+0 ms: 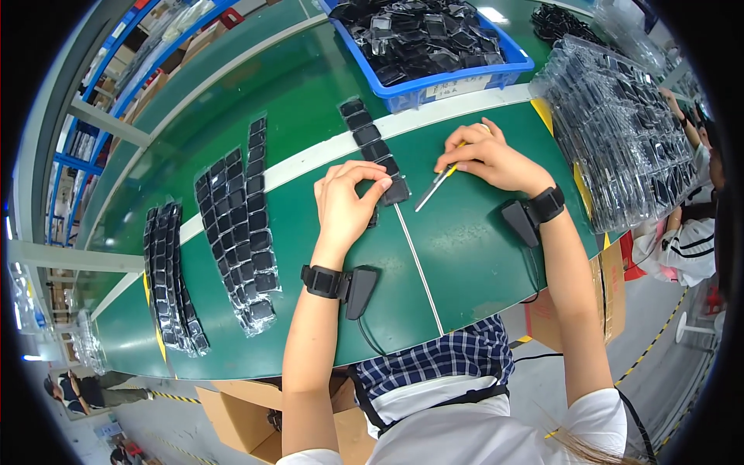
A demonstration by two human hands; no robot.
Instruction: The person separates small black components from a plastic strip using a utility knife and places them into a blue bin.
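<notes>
A strip of black square pieces in clear plastic film point(370, 147) runs from the conveyor onto the green work surface. My left hand point(345, 203) pinches this strip near its close end, thumb and forefinger together over its edge. A short dark piece shows partly from behind that hand. To the right, my right hand point(494, 159) is closed round a slim utility knife point(439, 186) with yellow on its handle. Its thin blade points down and left, apart from the strip. Each wrist wears a black strap with a small black device.
More film strips of black squares point(236, 232) lie to the left, with another bundle point(167, 283) beyond. A blue bin point(457, 87) heaped with black pieces stands at the back. Stacked clear plastic trays point(620, 132) fill the right. Cardboard boxes point(240, 418) sit below; other people are farther off.
</notes>
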